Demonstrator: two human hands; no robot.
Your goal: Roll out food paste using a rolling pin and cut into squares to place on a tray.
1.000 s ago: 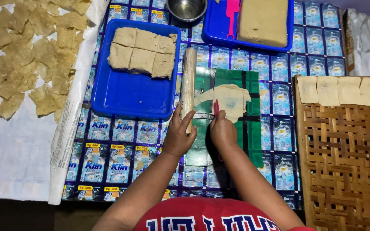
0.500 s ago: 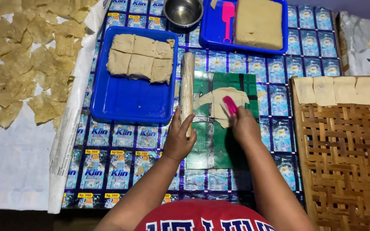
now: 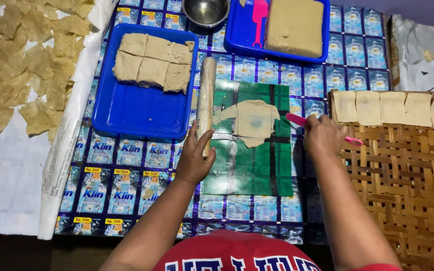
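Note:
A thin flattened sheet of beige dough (image 3: 253, 119) lies on a green plastic sheet (image 3: 249, 165) at the middle of the work surface. My left hand (image 3: 195, 158) rests on the near end of a long wooden rolling pin (image 3: 206, 98) that lies along the green sheet's left edge. My right hand (image 3: 322, 136) holds a pink scraper (image 3: 297, 120) with its tip pointing at the right side of the dough.
A blue tray (image 3: 141, 108) with dough slabs (image 3: 152, 61) sits at the left. Another blue tray (image 3: 237, 35) holds a big dough block (image 3: 295, 25) and a pink spatula (image 3: 258, 15). A metal bowl (image 3: 206, 11), a woven tray (image 3: 403, 185) with dough squares (image 3: 393, 108), and drying pieces (image 3: 26, 60) surround them.
My right hand has moved from the middle of the green sheet out to its right edge, carrying the pink scraper. My left hand has stayed beside the rolling pin.

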